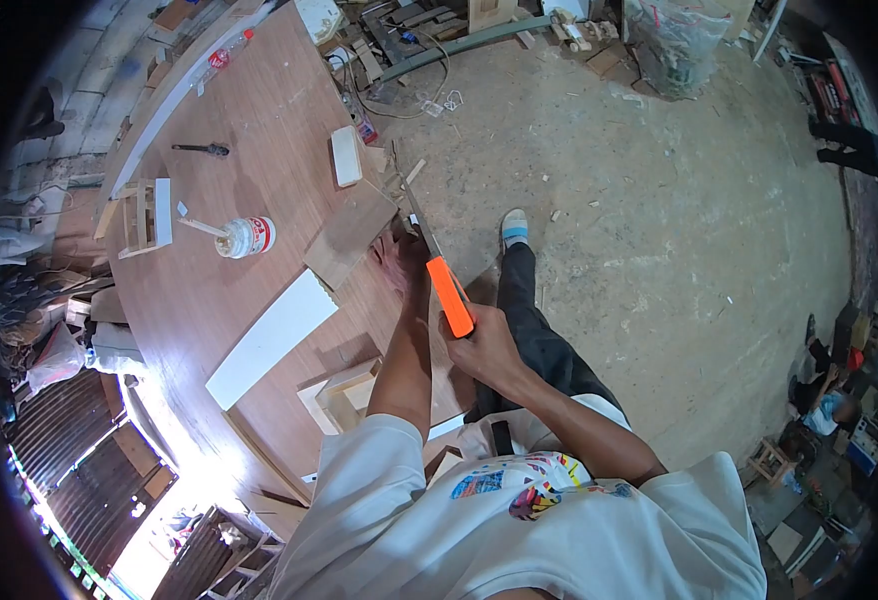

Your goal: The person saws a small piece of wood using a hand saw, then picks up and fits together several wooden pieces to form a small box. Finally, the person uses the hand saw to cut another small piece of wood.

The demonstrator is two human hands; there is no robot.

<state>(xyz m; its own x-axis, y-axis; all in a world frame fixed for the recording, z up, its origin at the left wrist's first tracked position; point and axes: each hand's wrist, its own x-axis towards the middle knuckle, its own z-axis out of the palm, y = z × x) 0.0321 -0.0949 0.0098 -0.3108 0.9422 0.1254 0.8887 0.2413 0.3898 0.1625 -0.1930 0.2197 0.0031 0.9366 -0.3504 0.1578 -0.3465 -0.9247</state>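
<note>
My right hand (481,345) is closed round the orange handle of a hand saw (448,290). The saw's blade points up and slightly left, along the table's edge. Close beside the blade, my left hand (400,262) is at the table edge; part of it is in shadow, and its grip is hard to make out. A brown board (349,235) lies just left of that hand. Below the board a long white panel (273,338) rests on the wooden table (279,130).
A glue jar (247,237) with a stick, a small wooden frame (146,217), a dark tool (202,149) and a white block (346,156) are on the table. A wooden box (344,394) sits near my body. Scraps lie on the floor; a person (821,405) is far right.
</note>
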